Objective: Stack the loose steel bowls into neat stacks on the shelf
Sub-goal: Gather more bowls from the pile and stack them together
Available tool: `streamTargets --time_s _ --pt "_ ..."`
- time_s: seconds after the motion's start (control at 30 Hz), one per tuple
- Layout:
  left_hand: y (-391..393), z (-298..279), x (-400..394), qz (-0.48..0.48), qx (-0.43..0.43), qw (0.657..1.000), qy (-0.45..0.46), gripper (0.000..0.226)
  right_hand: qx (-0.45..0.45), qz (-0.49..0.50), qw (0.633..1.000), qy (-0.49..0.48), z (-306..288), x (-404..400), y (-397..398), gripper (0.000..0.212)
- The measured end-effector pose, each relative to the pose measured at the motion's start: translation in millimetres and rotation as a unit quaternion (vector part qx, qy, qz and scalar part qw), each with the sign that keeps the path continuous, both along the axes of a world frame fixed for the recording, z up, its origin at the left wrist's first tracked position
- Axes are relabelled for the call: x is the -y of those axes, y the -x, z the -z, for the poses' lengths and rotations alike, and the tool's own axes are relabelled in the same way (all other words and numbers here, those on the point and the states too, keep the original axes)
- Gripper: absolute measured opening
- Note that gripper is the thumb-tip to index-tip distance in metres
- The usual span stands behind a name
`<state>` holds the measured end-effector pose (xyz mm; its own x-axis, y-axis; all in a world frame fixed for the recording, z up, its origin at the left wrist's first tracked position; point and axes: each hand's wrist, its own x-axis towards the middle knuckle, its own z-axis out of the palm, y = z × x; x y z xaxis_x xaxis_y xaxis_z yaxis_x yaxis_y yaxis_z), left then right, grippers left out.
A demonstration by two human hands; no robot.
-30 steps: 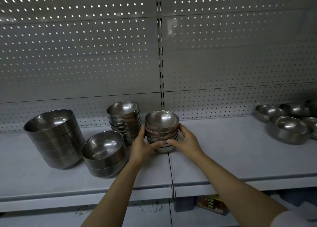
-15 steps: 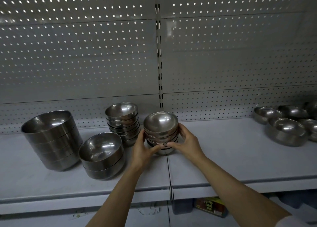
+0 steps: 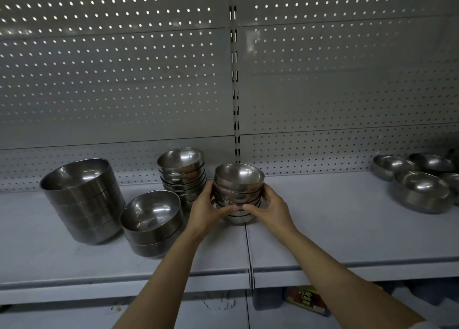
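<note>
Both hands are wrapped round a small stack of shiny round steel bowls (image 3: pixel 239 192) on the grey metal shelf (image 3: pixel 323 229), left hand (image 3: pixel 207 210) and right hand (image 3: pixel 272 208) gripping either side. Left of them sit three finished-looking stacks (image 3: pixel 182 177). Far off to the right, a bunch of loose steel bowls (image 3: pixel 419 192) isn't stacked yet, so I'd guess about halfway.

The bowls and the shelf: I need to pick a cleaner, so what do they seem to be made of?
The small bowl stack under both hands looks like polished stainless steel: mirror glare, sharp reflections. The shelf looks like painted sheet metal, matte grey, no glare. The back panel looks like the same painted metal, perforated.
</note>
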<state>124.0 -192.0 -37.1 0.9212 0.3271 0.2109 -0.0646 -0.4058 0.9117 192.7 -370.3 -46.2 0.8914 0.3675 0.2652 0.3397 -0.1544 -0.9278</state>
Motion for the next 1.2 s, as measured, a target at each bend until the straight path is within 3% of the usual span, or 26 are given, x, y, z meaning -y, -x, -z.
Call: streamTargets --time_s 0.2,0.33,0.6,1.2 --pt "4 20 5 -0.006 0.014 0.997 0.072 0.092 -0.006 -0.024 1.0 -0.011 5 2 -4 0.086" --pt "-1 23 7 -0.009 0.024 0.996 0.089 0.087 -0.019 -0.039 0.999 -0.009 8 4 -12 0.085" --pt "-9 25 13 -0.035 0.04 0.996 0.07 0.094 -0.025 -0.026 0.999 -0.021 18 -9 -17 0.088" --pt "-49 20 -13 -0.06 -0.024 0.998 0.004 0.102 -0.038 -0.026 0.999 -0.013 16 -33 -51 0.085"
